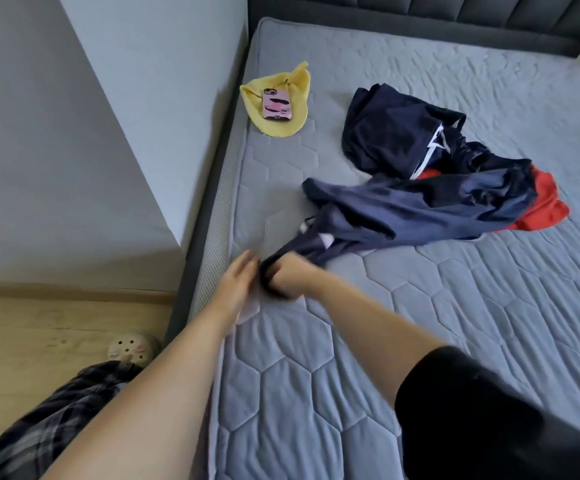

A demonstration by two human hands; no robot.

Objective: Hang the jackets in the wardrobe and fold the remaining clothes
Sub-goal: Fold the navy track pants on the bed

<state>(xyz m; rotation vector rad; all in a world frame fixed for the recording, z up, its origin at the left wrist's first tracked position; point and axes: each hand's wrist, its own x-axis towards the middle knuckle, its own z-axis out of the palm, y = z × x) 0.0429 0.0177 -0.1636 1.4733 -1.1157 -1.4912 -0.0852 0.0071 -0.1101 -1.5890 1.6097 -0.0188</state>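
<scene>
The right hand (290,275) grips one end of the blue garment (402,209) near the bed's left edge (212,258). The left hand (238,282), fingers straight, rests beside it. I think folding is starting: next, spread it flat. The mattress (454,323) in front gives room.

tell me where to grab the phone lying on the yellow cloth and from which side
Pinch the phone by its two long edges, coming straight down from above. It lies flat, back up, on the yellow cloth near the mattress edge, so no end is raised. Its long sides are clear of folds, which probably keeps fingers off the cloth.
</scene>
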